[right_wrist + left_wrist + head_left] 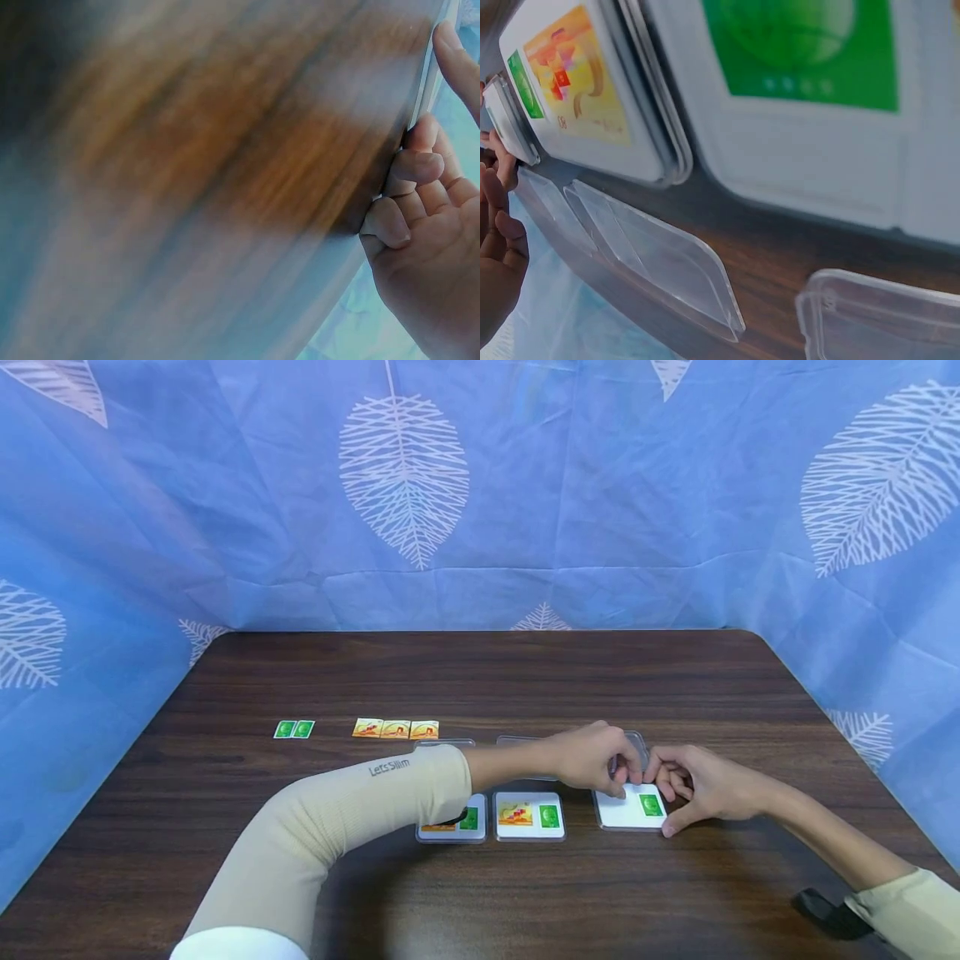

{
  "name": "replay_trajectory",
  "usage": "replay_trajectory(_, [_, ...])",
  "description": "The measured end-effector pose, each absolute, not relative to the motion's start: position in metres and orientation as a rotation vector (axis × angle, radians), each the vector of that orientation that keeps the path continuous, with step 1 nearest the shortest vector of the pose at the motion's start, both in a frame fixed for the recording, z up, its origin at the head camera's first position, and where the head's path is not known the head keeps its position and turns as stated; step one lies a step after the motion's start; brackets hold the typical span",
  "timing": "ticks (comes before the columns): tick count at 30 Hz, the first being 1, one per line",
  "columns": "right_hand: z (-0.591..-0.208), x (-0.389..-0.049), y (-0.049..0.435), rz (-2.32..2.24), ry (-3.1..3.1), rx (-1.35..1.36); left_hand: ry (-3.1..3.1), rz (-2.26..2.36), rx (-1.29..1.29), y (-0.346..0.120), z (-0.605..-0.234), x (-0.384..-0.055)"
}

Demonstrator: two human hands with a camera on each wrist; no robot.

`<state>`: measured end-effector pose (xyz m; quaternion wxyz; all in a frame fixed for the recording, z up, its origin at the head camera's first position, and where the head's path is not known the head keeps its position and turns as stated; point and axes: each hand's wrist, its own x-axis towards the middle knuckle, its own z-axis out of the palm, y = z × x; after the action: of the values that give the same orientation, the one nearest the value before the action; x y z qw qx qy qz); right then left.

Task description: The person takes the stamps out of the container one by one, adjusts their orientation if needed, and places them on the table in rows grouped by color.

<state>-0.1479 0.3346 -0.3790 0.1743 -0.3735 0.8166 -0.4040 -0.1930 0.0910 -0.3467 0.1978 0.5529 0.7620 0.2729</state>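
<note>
At the right end of the row lies a clear case with a white insert (618, 811) and a green stamp-like card (650, 806) on its right half. My right hand (705, 785) grips this case at its right side, thumb at the near corner and bent fingers near the far one. My left hand (600, 758) reaches across from the left, fingers bent down over the far-left part of the same case. I cannot tell whether it pinches anything. Two more cases lie to the left: the middle case (529, 832) shows an orange card (515, 813) and a green card (549, 816); my left sleeve partly covers the other (471, 835).
Clear plastic lids (656, 247) lie behind the cases, partly hidden by my left arm in the head view. Further left on the dark wooden table (480, 685) are two green cards (294, 729) and three orange cards (396, 729). A blue leaf-patterned curtain (525, 485) surrounds the table.
</note>
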Motion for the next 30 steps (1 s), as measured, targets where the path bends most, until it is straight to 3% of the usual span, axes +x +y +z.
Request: replay_trajectory(30, [-0.379,-0.149,0.334,-1.179,2.237,-1.071,2.318,0.616,1.369,0.126,-0.364,-0.180])
